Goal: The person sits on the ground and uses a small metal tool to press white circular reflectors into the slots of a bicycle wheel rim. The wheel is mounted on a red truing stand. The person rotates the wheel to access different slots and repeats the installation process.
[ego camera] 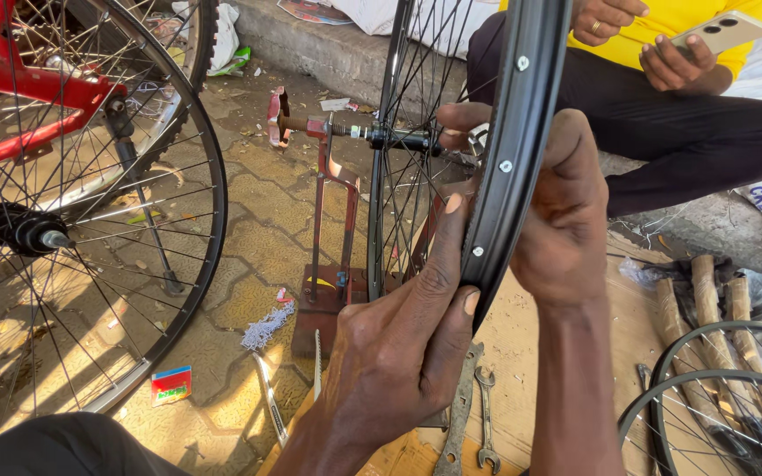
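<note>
A black wheel rim (511, 167) is being held up in the middle by both hands. It is being pinched by the left hand (399, 344) from below. It is being gripped by the right hand (562, 220) from behind.

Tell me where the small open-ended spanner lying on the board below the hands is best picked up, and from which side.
Grip the spanner at its slim middle shank, coming straight down from above. It lies flat and lengthwise, jaws at both ends, so the shank is probably the easiest pinch. A longer flat tool lies close on its left, so fingers likely fit better from its right side. Both the left hand and right hand are on the black rim.
</note>
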